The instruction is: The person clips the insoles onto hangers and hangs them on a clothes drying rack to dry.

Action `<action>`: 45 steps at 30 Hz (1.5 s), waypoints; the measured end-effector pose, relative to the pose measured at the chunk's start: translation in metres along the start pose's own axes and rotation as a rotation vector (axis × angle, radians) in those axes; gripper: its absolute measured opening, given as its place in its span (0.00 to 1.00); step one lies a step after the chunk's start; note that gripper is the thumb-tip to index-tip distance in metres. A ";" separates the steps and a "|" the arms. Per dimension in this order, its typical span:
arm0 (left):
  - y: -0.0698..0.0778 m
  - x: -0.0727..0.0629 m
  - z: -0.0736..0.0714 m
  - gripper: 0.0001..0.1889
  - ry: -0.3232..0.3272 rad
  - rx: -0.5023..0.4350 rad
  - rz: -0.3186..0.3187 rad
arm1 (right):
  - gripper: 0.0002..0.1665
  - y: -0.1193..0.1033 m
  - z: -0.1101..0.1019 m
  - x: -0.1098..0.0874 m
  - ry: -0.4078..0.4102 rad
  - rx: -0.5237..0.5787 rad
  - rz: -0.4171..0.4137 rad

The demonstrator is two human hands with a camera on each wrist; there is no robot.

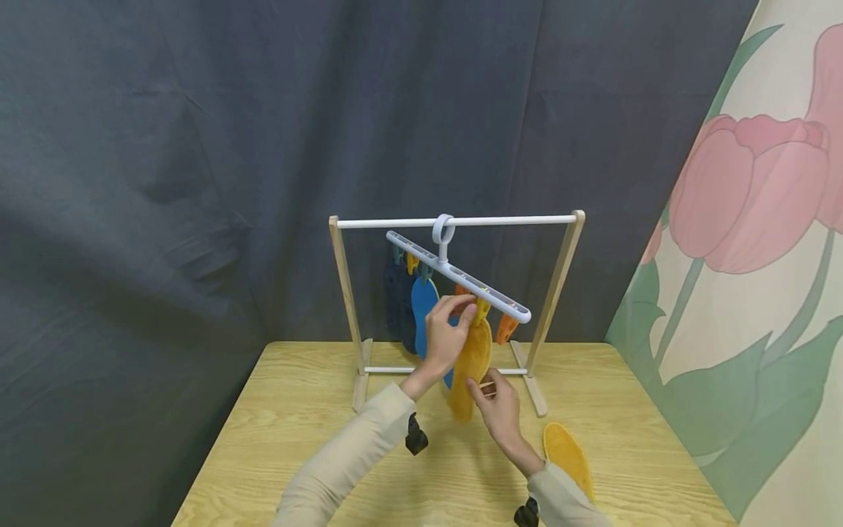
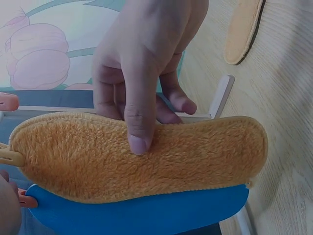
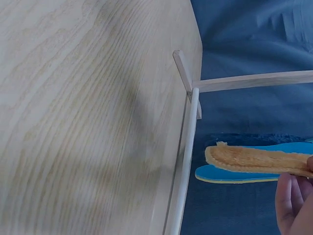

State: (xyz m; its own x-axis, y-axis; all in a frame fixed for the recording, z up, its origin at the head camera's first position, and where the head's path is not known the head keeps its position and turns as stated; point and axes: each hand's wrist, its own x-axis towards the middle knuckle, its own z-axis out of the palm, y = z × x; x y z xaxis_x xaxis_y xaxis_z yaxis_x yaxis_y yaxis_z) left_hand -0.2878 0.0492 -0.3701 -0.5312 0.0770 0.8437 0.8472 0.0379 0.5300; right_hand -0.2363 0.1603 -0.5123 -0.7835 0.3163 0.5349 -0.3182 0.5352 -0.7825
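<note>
A fuzzy orange-yellow insole [image 2: 88,152] hangs from a yellow clip [image 1: 483,310] near the front end of a light grey clip hanger [image 1: 487,288]. My left hand [image 1: 448,333] pinches at that clip, just under the bar. Lower down, my right hand [image 1: 499,411] grips the insole's side edge, its thumb [image 2: 137,132] flat on the fuzzy face in the left wrist view. Behind hang a blue insole [image 1: 424,307] and another blue insole [image 2: 142,213], the latter beside an orange clip [image 2: 28,198]. A dark insole [image 1: 398,307] hangs farthest back.
The hanger's hook [image 1: 443,230] sits on the white rail of a wooden-legged rack [image 1: 560,278]. An unused orange clip [image 1: 506,329] hangs at the bar's front end. Another orange-yellow insole [image 1: 568,457] lies on the wooden table [image 1: 263,439] at the right. A dark curtain stands behind.
</note>
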 end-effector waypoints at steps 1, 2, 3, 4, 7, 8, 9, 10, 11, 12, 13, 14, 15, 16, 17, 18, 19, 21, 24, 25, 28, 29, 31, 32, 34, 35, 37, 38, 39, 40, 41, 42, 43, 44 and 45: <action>0.000 0.000 0.000 0.07 0.005 0.002 0.013 | 0.08 0.001 0.000 0.000 -0.002 0.000 -0.003; 0.000 0.000 0.000 0.07 0.011 0.003 0.022 | 0.08 0.001 0.000 -0.001 -0.002 0.002 -0.002; 0.000 -0.001 0.000 0.07 0.017 0.004 0.031 | 0.08 0.002 -0.001 -0.001 -0.003 0.000 -0.001; 0.001 -0.001 0.001 0.07 0.020 0.003 0.038 | 0.08 0.002 -0.001 -0.001 -0.007 -0.002 0.002; 0.002 -0.001 0.002 0.06 0.019 -0.004 0.056 | 0.09 0.004 -0.001 -0.002 -0.017 -0.013 0.013; 0.003 -0.001 0.003 0.06 0.016 -0.005 0.063 | 0.09 0.005 -0.002 -0.002 -0.020 -0.018 0.015; 0.003 -0.002 0.003 0.06 0.013 -0.004 0.070 | 0.10 0.006 -0.002 -0.002 -0.025 -0.026 0.018; 0.003 -0.002 0.004 0.06 0.008 -0.003 0.076 | 0.10 0.007 -0.002 -0.002 -0.028 -0.028 0.018; 0.003 -0.002 0.005 0.06 0.004 0.001 0.082 | 0.10 0.008 -0.002 -0.002 -0.030 -0.033 0.018; 0.003 -0.003 0.005 0.06 -0.002 0.003 0.088 | 0.10 0.009 -0.002 -0.002 -0.033 -0.037 0.018; 0.003 -0.003 0.006 0.05 -0.009 0.005 0.091 | 0.10 0.010 -0.002 -0.002 -0.035 -0.038 0.017; 0.003 -0.004 0.007 0.05 -0.016 0.005 0.096 | 0.10 0.012 -0.002 -0.003 -0.036 -0.041 0.015; 0.003 -0.004 0.008 0.05 -0.024 0.003 0.099 | 0.09 0.013 -0.002 -0.003 -0.036 -0.039 0.014; 0.003 -0.005 0.008 0.05 -0.033 -0.002 0.102 | 0.09 0.014 -0.002 -0.003 -0.036 -0.036 0.013; 0.003 -0.005 0.009 0.05 -0.041 -0.007 0.103 | 0.09 0.015 -0.002 -0.004 -0.035 -0.034 0.012; 0.003 -0.005 0.009 0.05 -0.048 -0.011 0.103 | 0.08 0.016 -0.002 -0.004 -0.034 -0.033 0.009; 0.003 -0.005 0.010 0.05 -0.055 -0.020 0.101 | 0.08 0.017 -0.002 -0.005 -0.033 -0.028 0.005; 0.005 -0.005 0.010 0.04 -0.065 -0.035 0.093 | 0.07 0.018 -0.002 -0.006 -0.033 -0.021 -0.003; 0.007 -0.005 0.011 0.04 -0.077 -0.049 0.078 | 0.06 0.019 -0.003 -0.007 -0.040 -0.013 -0.009; 0.007 -0.005 0.011 0.05 -0.080 -0.053 0.073 | 0.06 0.020 -0.003 -0.007 -0.043 -0.008 -0.006; 0.008 -0.006 0.012 0.05 -0.095 -0.069 0.059 | 0.05 0.021 -0.004 -0.009 -0.055 -0.002 0.014; 0.009 -0.006 0.013 0.05 -0.102 -0.079 0.051 | 0.05 0.022 -0.004 -0.010 -0.060 -0.003 0.022; 0.010 -0.007 0.014 0.06 -0.118 -0.099 0.041 | 0.06 0.024 -0.004 -0.011 -0.069 -0.005 0.038; 0.010 -0.007 0.014 0.06 -0.128 -0.111 0.037 | 0.06 0.024 -0.004 -0.012 -0.075 -0.011 0.044; 0.011 -0.007 0.015 0.06 -0.143 -0.116 0.035 | 0.06 0.026 -0.005 -0.013 -0.085 -0.025 0.047; 0.012 -0.007 0.015 0.06 -0.148 -0.110 0.039 | 0.06 0.027 -0.005 -0.013 -0.089 -0.030 0.054; 0.014 -0.007 0.016 0.06 -0.156 -0.103 0.043 | 0.06 0.027 -0.006 -0.013 -0.098 -0.035 0.065; 0.014 -0.007 0.016 0.05 -0.159 -0.095 0.044 | 0.06 0.028 -0.006 -0.013 -0.102 -0.039 0.075; 0.015 -0.007 0.016 0.05 -0.162 -0.094 0.042 | 0.06 0.028 -0.006 -0.013 -0.108 -0.042 0.081; 0.015 -0.007 0.017 0.06 -0.167 -0.098 0.037 | 0.06 0.028 -0.006 -0.013 -0.113 -0.042 0.089; 0.016 -0.008 0.017 0.06 -0.173 -0.107 0.028 | 0.07 0.027 -0.007 -0.013 -0.117 -0.040 0.101; 0.016 -0.008 0.018 0.06 -0.180 -0.116 0.019 | 0.07 0.027 -0.007 -0.013 -0.121 -0.040 0.105; 0.016 -0.009 0.019 0.06 -0.185 -0.124 0.009 | 0.07 0.027 -0.007 -0.013 -0.123 -0.040 0.111; 0.016 -0.009 0.020 0.06 -0.190 -0.138 0.000 | 0.07 0.027 -0.007 -0.013 -0.124 -0.040 0.114; 0.015 -0.010 0.021 0.06 -0.192 -0.146 -0.008 | 0.07 0.028 -0.007 -0.013 -0.125 -0.043 0.110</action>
State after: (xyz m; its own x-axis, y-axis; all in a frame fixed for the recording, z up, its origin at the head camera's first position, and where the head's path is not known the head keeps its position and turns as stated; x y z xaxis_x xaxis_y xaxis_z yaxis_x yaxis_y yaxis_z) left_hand -0.2694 0.0703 -0.3725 -0.5145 0.2657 0.8153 0.8253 -0.1047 0.5549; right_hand -0.2309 0.1764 -0.5390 -0.8736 0.2761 0.4008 -0.2060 0.5363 -0.8185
